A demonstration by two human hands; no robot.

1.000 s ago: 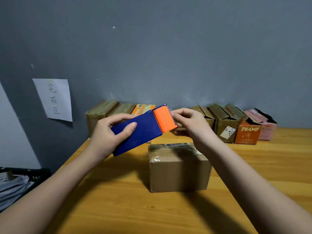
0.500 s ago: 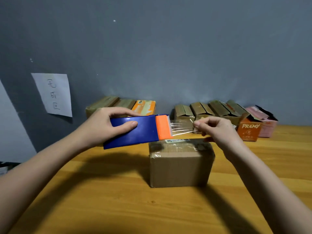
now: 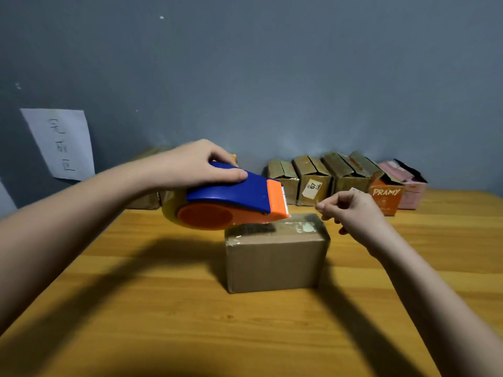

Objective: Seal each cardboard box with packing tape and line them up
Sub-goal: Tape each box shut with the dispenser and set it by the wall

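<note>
Fingers (image 3: 217, 170) of the left hand (image 3: 187, 164) curl over the blue top of the tape dispenser (image 3: 231, 197), thumb along its near side, gripping it. That dispenser has an orange core and orange toothed blade, and its blade end rests at the top of the cardboard box (image 3: 276, 261). This plain brown box stands mid-tabletop (image 3: 163, 322), its top glossy with clear tape. Just right of the blade, the right hand (image 3: 353, 213) hovers above the box's far right corner, forefinger and thumb pinched together; whether they hold tape I cannot tell. Both forearms reach in from the near edge. More boxes (image 3: 326, 178) line the wall behind.
</note>
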